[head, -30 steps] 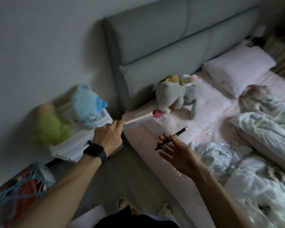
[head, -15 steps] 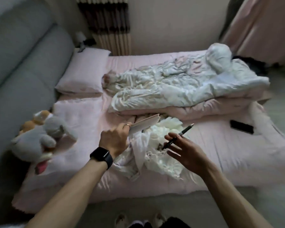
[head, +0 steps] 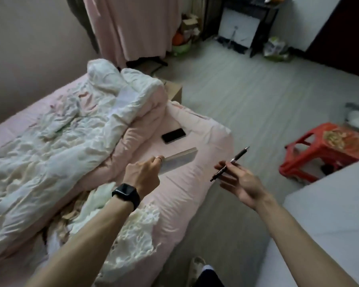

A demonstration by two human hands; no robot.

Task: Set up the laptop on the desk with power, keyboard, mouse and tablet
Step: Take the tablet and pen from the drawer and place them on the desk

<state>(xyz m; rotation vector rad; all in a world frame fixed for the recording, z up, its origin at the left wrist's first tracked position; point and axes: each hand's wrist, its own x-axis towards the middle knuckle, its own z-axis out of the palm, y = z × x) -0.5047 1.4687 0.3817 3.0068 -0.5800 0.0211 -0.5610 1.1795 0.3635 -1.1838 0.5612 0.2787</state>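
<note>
Over pink bed (head: 197, 187), L hand (head: 142, 175) grips thin notebook (head: 179, 161), R hand (head: 244, 184) pinches pen (head: 237, 158)

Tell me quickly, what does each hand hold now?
Left hand: closed on a flat pad.
Right hand: pinching a pen.

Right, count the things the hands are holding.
2. A thin flat pad, gripped by the left hand above the bed; a dark pen, pinched in the right hand near the bed's edge. Anything tucked inside the left grip would be hidden.
</note>
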